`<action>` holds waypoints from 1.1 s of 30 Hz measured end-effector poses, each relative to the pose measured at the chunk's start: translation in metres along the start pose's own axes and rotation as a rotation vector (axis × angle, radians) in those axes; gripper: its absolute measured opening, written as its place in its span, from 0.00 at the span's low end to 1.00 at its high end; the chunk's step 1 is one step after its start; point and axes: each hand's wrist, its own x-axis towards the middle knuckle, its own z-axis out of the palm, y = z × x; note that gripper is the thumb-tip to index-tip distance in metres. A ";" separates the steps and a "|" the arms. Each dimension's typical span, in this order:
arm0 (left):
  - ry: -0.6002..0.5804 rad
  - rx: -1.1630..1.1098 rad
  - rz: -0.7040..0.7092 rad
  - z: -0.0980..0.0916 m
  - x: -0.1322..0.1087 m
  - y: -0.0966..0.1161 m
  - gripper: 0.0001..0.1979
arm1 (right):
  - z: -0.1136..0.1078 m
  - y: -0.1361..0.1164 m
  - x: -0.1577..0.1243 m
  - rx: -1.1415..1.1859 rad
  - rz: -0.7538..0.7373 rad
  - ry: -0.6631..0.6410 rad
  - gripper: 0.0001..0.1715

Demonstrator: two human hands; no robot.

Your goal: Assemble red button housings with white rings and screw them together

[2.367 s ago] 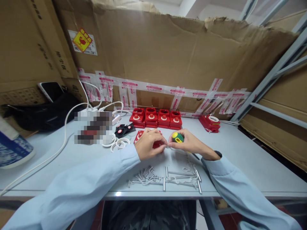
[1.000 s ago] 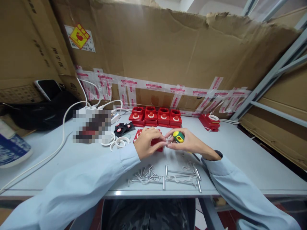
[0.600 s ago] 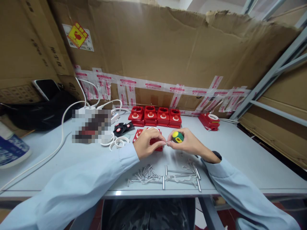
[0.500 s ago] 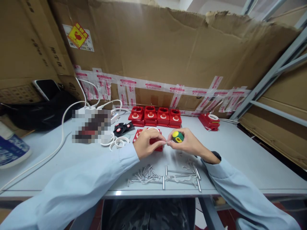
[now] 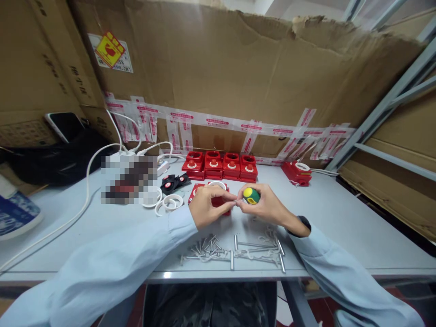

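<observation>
Head view: screwdriver (image 5: 251,195) is being clenched in right hand (image 5: 265,207); small part (image 5: 236,203) is still being pinched by left hand (image 5: 205,207).

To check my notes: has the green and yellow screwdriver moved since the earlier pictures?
No. The screwdriver, in the right hand, stays just in front of the rightmost red box of the row.

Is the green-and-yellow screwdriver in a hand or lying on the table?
In hand. The right hand is closed around the screwdriver, whose green-and-yellow handle end sticks up out of the fist, above the table.
</observation>
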 end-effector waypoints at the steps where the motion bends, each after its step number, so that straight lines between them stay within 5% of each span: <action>1: 0.007 -0.002 -0.008 0.000 0.000 0.000 0.07 | 0.000 0.001 0.000 -0.006 -0.011 0.006 0.04; 10: 0.019 -0.028 0.014 -0.004 0.001 -0.002 0.08 | -0.009 -0.004 0.000 -0.086 -0.119 0.092 0.06; 15: 0.035 -0.047 0.038 -0.008 0.004 -0.008 0.08 | -0.041 -0.002 0.000 -0.093 -0.111 0.685 0.08; 18: 0.033 -0.077 0.044 -0.008 0.004 -0.010 0.08 | -0.057 0.002 -0.002 -0.084 -0.150 0.877 0.14; 21: 0.004 -0.119 0.060 -0.009 0.005 -0.010 0.07 | -0.061 0.002 -0.002 0.147 -0.075 0.883 0.18; 26: -0.044 -0.164 0.029 -0.010 0.005 -0.009 0.10 | -0.053 -0.001 0.003 0.614 0.008 0.817 0.11; 33: -0.060 -0.324 -0.097 -0.012 0.006 -0.009 0.17 | -0.041 0.001 0.004 0.710 -0.007 0.737 0.06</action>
